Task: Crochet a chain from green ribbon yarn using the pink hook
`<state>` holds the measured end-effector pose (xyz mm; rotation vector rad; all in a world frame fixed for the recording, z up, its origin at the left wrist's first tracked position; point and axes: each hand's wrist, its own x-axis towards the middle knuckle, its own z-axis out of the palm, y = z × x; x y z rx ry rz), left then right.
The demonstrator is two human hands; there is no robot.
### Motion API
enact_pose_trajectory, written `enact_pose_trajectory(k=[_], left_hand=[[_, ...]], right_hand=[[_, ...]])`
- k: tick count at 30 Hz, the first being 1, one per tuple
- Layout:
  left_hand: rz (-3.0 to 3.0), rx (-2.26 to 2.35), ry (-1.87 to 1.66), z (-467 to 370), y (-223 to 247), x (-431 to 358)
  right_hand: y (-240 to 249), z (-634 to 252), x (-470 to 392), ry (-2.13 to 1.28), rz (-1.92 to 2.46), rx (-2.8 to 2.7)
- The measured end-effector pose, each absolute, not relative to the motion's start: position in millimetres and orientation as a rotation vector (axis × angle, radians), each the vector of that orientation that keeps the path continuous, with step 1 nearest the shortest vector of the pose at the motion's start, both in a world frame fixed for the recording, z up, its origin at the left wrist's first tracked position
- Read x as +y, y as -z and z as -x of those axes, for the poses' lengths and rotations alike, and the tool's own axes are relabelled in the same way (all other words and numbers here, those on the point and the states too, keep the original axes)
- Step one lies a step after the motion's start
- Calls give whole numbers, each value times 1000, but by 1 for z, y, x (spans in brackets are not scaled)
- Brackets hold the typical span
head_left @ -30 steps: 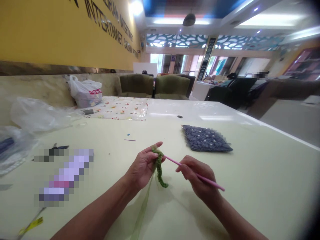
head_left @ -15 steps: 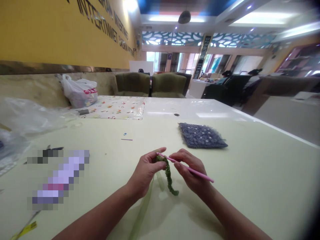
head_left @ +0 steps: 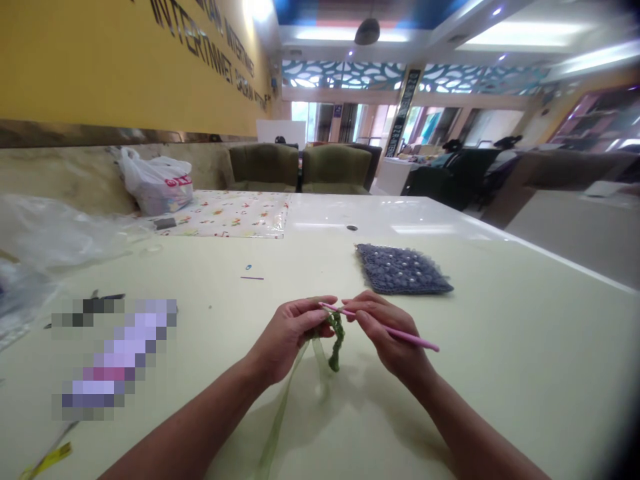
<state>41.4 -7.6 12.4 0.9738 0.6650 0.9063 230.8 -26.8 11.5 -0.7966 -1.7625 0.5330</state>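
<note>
A short strip of green crochet (head_left: 338, 343) hangs from the fingers of my left hand (head_left: 291, 333), which pinch its upper end. My right hand (head_left: 390, 330) grips a pink crochet hook (head_left: 411, 339), its tip pointing left and meeting the green work at my left fingertips. From my left hand a sheer green ribbon (head_left: 280, 420) trails down to the table's near edge. Both hands are close together above the pale table (head_left: 200, 373), the fingertips almost touching.
Beyond my right hand lies a dark grey crocheted square with pearls (head_left: 404, 270). A thin purple needle (head_left: 252, 278) is on the table. At the left are a blurred-out purple item (head_left: 125, 353), black snips (head_left: 95, 310) and plastic bags (head_left: 155, 180). People sit in the background.
The hook has swung flatter and shifted slightly right with my right hand. The green strip's lower end has moved left and up, hanging straighter.
</note>
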Motion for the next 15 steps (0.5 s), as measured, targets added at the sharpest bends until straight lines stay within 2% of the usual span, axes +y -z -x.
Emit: enact_pose_trajectory(k=[15], left_hand=[[-1100,702,-798,-23,-24,4]], right_hand=[[-23,-251,-18,-813,802,-1921]])
